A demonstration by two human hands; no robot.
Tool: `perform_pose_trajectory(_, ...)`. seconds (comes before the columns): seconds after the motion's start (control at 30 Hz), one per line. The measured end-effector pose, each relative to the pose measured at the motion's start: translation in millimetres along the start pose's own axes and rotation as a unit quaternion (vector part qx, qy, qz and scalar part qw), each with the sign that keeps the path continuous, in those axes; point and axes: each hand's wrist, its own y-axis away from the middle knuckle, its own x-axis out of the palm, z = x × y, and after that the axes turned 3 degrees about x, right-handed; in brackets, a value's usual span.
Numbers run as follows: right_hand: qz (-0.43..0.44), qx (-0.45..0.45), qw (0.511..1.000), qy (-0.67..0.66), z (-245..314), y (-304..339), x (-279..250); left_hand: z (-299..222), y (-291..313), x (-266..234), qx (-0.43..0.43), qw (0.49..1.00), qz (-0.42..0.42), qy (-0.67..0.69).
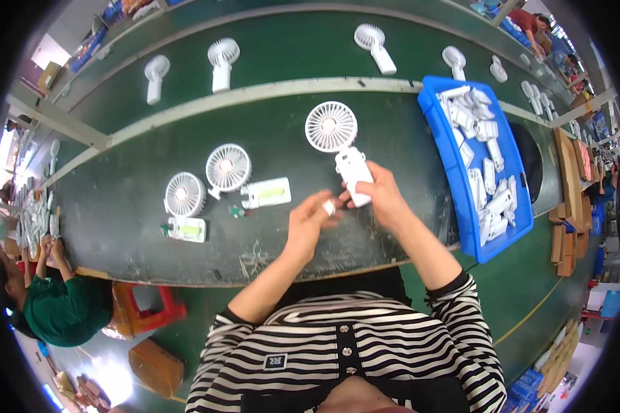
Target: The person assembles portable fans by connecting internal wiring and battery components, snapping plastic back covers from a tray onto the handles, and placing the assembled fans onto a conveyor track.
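Note:
My right hand (384,194) is closed round the handle of a white handheld fan (355,177). The round grille of this fan points away from me. Close to the handle's lower end is my left hand (311,219), its fingers bent and smeared by motion. A small white patch shows at those fingers; whether it is a wrapping or a loose part I cannot tell. To the left lie two more fans, one in the middle (229,167) and one farther left (184,194), their handles opened with a green-yellow battery and a small green board showing.
A blue bin (470,234) full of white plastic handle parts stands on the dark green table (269,258) at the right. Beyond a pale rail (269,89), several finished-looking fans lie on a green belt (289,51). A person in green (65,310) sits at the left, beside a red stool (158,310).

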Motion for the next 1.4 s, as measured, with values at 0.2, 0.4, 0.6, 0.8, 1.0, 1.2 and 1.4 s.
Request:
perform_pose_trajectory(0.2,-0.261,-0.223,0.751,0.565,61,-148,-4,9,17,-10,-0.027,0.998,0.047,-0.026)
perform_pose_trajectory(0.4,-0.192,-0.382,0.654,0.625,41,-174,54,9,25,-18,-0.007,0.993,0.086,-0.076)
perform_pose_trajectory(0.6,0.031,-0.328,0.737,0.591,-9,-113,149,13,28,-19,0.054,0.983,0.093,-0.149)
perform_pose_trajectory(0.8,0.074,-0.201,0.749,0.627,-17,-102,175,-13,34,-27,0.373,0.823,-0.009,-0.428)
perform_pose_trajectory(1.0,0.033,-0.223,0.785,0.577,-13,-93,139,-6,19,-32,0.381,0.7,-0.046,-0.602)
perform_pose_trajectory(1.2,-0.091,-0.258,0.873,0.404,-11,-86,28,-4,30,-32,0.384,0.69,0.085,-0.608)
perform_pose_trajectory(1.4,-0.134,-0.173,0.969,0.114,2,-28,-38,-10,43,-59,0.372,0.793,0.079,-0.477)
